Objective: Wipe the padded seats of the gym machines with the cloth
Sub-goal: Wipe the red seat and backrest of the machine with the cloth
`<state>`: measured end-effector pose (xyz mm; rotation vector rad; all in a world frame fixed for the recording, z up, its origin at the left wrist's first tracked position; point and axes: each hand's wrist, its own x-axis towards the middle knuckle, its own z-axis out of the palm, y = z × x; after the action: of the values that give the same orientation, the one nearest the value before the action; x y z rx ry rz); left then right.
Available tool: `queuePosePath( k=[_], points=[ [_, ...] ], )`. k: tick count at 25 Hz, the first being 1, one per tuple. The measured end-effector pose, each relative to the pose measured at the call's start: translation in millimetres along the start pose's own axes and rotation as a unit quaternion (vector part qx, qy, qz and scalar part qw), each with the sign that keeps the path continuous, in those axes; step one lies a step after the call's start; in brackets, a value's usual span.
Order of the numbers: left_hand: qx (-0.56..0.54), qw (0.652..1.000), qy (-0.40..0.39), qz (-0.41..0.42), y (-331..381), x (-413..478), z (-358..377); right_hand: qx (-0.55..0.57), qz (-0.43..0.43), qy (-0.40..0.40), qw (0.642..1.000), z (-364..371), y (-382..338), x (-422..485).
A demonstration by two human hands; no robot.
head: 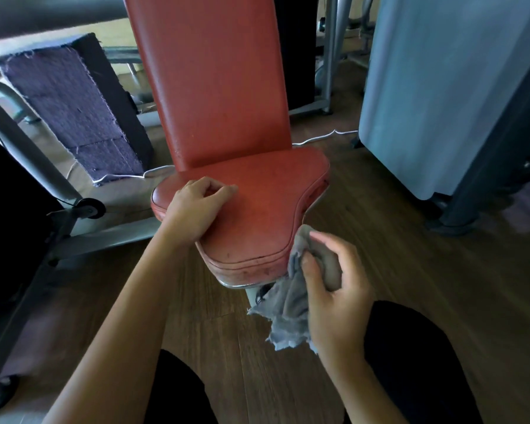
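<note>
The red padded seat [266, 206] is the landmark here: it is wide at the rear, where it meets the upright backrest [211, 75], and narrows to a rounded nose toward the person, so its long axis runs from backrest to nose. The left hand [196, 206] rests on the seat's left rear part, fingers loosely curled onto the padding with nothing in them; it seems to brace or steady rather than work. The right hand [334, 289] is off the seat's front-right edge, just beside the nose and a little below the top surface, fingers and thumb curled round a bunched grey cloth [291, 313]. The cloth's upper fold sits against or just beside that edge, though whether it actually touches the padding cannot be told, and its frayed tail hangs down toward the wood floor [410, 255] in front of the seat. So the surface to be wiped lies up and to the left of the grip, and the right hand is the one placed to carry the cloth onto it; a stroke along the long axis would run from the nose toward the backrest. The left hand covers part of the seat's left side and would probably have to lift for that patch. Left of the seat stands a purple pad [74, 99]; right of it, a blue-grey panel [441, 87].
</note>
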<state>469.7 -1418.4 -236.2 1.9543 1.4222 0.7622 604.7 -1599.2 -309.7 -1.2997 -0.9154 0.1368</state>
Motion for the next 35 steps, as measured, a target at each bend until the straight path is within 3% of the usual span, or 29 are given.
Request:
queuePosePath(
  k=[4, 9, 13, 17, 21, 26, 28, 31, 35],
  points=[
    [0.126, 0.991, 0.013, -0.036, 25, -6, 24, 0.012, 0.066, -0.026, 0.997, 8, 21, 49],
    [0.098, 0.994, 0.045, -0.037, 21, -4, 25, 0.125, 0.128, -0.002, 0.984, 12, 0, -2],
    [0.071, 0.996, 0.051, -0.018, 15, -4, 26, 0.098, 0.071, -0.033, 0.992, 15, 25, 40],
    [0.070, 0.996, 0.050, -0.020, 16, -4, 25, 0.125, 0.110, -0.039, 0.985, 17, 24, 60],
    [0.079, 0.995, 0.049, -0.030, 19, -4, 28, 0.080, -0.007, -0.094, 0.992, 1, 20, 43],
    [0.093, 0.994, 0.039, -0.035, 22, -6, 26, -0.032, -0.017, -0.016, 0.999, 27, 46, 103],
    [0.093, 0.994, 0.038, -0.038, 24, -6, 26, 0.008, -0.006, -0.044, 0.999, 20, 35, 72],
    [0.098, 0.994, 0.042, -0.035, 23, -6, 26, 0.016, -0.060, -0.067, 0.996, 12, 34, 64],
    [0.092, 0.994, 0.047, -0.030, 21, -5, 26, -0.055, -0.055, 0.026, 0.997, 32, 70, 138]
  ],
)
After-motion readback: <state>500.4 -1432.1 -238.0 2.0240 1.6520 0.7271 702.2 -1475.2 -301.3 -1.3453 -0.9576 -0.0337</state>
